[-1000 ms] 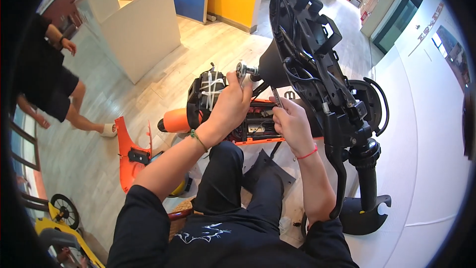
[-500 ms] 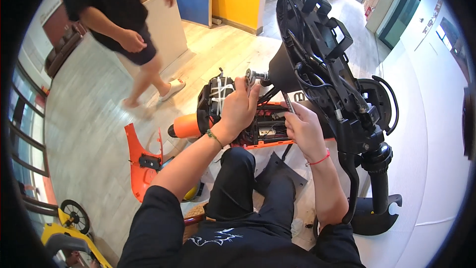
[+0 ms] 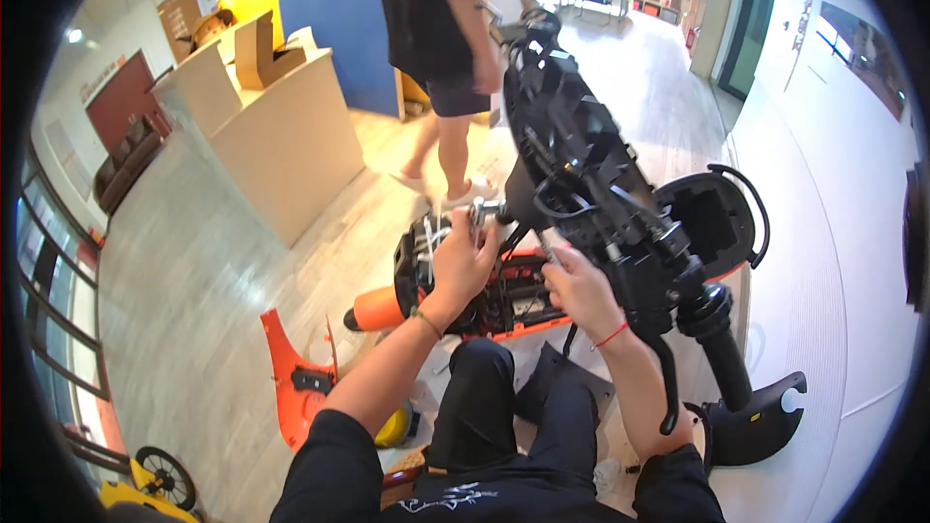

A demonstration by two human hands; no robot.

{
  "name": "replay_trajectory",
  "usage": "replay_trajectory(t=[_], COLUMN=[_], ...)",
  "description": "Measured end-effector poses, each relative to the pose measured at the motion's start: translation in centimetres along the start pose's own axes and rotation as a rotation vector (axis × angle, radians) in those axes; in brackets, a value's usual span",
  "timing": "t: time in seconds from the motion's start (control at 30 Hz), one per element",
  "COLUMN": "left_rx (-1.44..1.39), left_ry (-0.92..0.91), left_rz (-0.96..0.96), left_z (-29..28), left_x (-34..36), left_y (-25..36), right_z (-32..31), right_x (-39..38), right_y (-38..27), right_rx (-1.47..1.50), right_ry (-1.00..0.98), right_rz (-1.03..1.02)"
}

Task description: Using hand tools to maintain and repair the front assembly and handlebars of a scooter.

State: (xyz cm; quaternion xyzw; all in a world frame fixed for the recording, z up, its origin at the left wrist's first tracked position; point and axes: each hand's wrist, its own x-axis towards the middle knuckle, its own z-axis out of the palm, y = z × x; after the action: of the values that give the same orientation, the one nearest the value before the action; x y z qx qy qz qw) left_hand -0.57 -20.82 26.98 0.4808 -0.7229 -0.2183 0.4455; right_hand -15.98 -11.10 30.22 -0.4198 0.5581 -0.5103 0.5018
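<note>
A partly dismantled orange and black scooter (image 3: 531, 329) lies in front of me, its handlebar assembly (image 3: 591, 169) rising to the right. My left hand (image 3: 465, 266) is closed around a shiny metal wrench (image 3: 478, 215), whose head meets the steering stem (image 3: 496, 211). To the right, my right hand (image 3: 584, 292) grips a slim metal tool (image 3: 549, 250) pointing up toward the stem's underside; its exact kind and its tip are unclear. Between my hands the body bay shows wires and dark parts. White straps cross the black unit (image 3: 423, 250) beside my left hand.
An orange panel (image 3: 291, 383) and a black cover (image 3: 756, 421) lie on the floor at either side. Beyond the scooter a person (image 3: 431, 39) in dark clothes stands close to it. A counter (image 3: 276, 150) is at back left, a yellow wheeled vehicle (image 3: 160, 484) at lower left.
My view has tilted up and shifted. The other person has walked rightward, to behind the scooter. Both my hands keep their tools at the stem.
</note>
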Motion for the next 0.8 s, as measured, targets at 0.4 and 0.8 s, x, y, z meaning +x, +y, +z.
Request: replay_trajectory(t=[0.4, 0.8], left_rx=[-0.105, -0.118], left_ry=[-0.321, -0.397], left_rz=[0.146, 0.278], left_z=[-1.7, -2.7], left_x=[0.8, 3.1], left_y=[0.6, 0.1], right_z=[-1.9, 0.1], right_x=[2.2, -0.3], right_y=[6.5, -1.2], right_rx=[-0.178, -0.099], right_ry=[-0.058, 0.050], right_rz=[-0.012, -0.044])
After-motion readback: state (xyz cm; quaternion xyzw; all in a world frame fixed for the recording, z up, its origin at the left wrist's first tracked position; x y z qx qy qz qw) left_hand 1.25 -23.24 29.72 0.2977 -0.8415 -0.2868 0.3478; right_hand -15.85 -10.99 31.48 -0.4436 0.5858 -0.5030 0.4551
